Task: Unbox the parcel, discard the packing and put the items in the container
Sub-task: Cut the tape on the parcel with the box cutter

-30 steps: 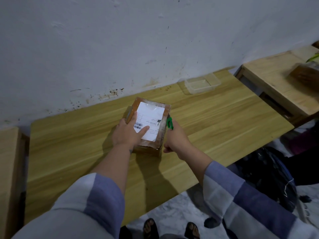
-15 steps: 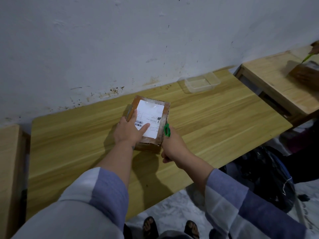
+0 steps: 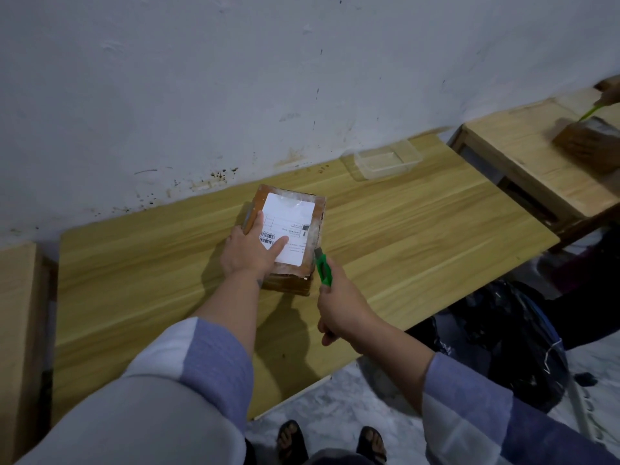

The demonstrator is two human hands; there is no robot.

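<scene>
The left hand (image 3: 250, 251) lies flat pinning the taped parcel (image 3: 291, 231); the right hand (image 3: 339, 305) grips a green box cutter (image 3: 322, 267) at its 4 o'clock edge, best cutting shallow, away from fingers

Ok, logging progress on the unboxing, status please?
Left hand flat on parcel, pinning it. Right hand shut on green cutter, blade at parcel's right edge. Parcel still sealed. Container empty by wall, nothing blocking.
</scene>
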